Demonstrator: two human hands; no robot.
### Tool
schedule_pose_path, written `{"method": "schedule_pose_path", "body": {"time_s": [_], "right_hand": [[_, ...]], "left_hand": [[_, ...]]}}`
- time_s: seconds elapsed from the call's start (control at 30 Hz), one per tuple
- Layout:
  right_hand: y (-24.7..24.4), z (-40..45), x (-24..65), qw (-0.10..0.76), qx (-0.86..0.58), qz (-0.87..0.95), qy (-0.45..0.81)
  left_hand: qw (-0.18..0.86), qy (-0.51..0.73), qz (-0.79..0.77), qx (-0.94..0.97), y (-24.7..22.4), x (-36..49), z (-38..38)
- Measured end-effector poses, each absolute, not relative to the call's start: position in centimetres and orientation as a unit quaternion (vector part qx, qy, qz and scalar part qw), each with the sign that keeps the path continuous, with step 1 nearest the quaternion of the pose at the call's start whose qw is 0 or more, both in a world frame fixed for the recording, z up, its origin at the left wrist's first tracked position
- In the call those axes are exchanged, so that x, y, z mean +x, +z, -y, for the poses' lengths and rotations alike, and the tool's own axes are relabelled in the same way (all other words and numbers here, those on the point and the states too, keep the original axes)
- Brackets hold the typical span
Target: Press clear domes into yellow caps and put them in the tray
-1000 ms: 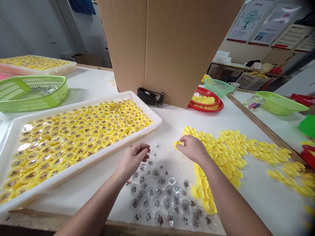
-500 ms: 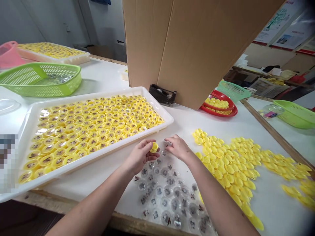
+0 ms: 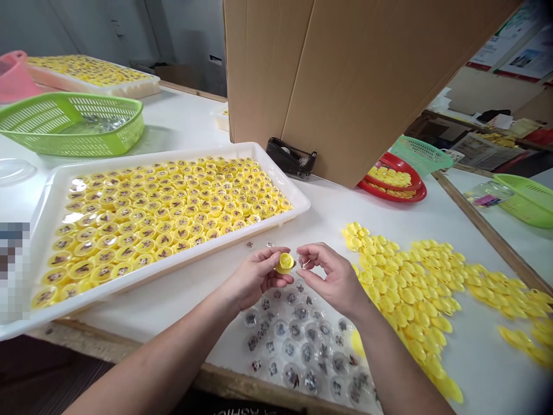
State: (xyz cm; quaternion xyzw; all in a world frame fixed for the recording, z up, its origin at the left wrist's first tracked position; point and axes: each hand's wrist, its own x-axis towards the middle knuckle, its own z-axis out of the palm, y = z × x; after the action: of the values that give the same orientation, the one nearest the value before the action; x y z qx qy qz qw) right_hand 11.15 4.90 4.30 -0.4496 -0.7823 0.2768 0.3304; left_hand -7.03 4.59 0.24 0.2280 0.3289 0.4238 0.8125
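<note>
Moved: right hand (image 3: 332, 275) has come in close to the left, from my remote view.
Left hand (image 3: 254, 278): fingers curled, pinching a yellow plastic cap (image 3: 285, 263).
Right hand: thumb and forefinger pressed on a small clear piece (image 3: 302, 262), just beside the cap.
Below hands: clear capsules (image 3: 294, 334) lie scattered.
Left: white tray (image 3: 173, 263) of filled caps.
Right: loose yellow caps (image 3: 408, 288).

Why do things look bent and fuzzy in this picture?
Head view: the wide lens makes the cardboard box lean and the white tray look stretched; the yellow plastic caps at the right edge go soft and blurry; a blocky pixel smudge hides something at the left edge.
</note>
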Motion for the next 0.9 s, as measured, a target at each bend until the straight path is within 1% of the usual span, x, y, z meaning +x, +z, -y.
{"method": "schedule_pose_path", "body": {"time_s": [0.2,0.47,0.7,0.83,0.9], "right_hand": [[4.4,-3.8,10.5,0.321,-0.427,0.801,0.271],[4.5,-2.8,9.7,0.333,-0.475,0.787,0.212],[4.4,-2.5,10.2,0.351,-0.453,0.781,0.248],[4.1,-2.4,10.5,0.366,-0.471,0.769,0.229],[4.1,-2.4,10.8,0.356,-0.469,0.777,0.222]], "left_hand": [[0.821,0.408,-0.289,0.276,-0.1,-6.7,-4.0],[0.813,0.423,-0.297,0.27,-0.1,-6.7,-3.9],[0.791,0.435,-0.321,0.286,0.2,-6.5,-3.6],[0.794,0.429,-0.316,0.293,0.4,-6.3,-3.4],[0.806,0.416,-0.298,0.298,0.4,-6.4,-3.4]]}}
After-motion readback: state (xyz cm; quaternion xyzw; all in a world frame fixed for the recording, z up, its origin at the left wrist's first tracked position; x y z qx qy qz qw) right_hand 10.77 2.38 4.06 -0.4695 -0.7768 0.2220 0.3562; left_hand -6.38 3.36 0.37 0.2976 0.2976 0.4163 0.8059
